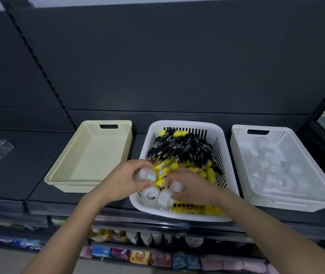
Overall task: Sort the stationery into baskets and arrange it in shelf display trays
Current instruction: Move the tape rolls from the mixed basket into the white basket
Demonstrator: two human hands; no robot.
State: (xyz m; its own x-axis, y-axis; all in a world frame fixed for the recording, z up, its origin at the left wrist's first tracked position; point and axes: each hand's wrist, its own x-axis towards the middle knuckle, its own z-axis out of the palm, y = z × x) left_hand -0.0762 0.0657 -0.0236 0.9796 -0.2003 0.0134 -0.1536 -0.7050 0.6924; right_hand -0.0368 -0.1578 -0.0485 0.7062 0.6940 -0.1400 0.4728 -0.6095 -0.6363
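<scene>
I see both hands in the middle basket (185, 123), which sits on the shelf (29, 165) with pens (181, 147), glue sticks (209, 173) and 2 loose rolls (150, 194) inside. My left hand (122, 180) grips 1 tape roll (144, 175). My right hand (195, 189) has its fingers curled round a second roll (176, 186). The right basket (236, 147) holds more tape (284, 182). The cream basket (74, 187) stands on the left.
</scene>
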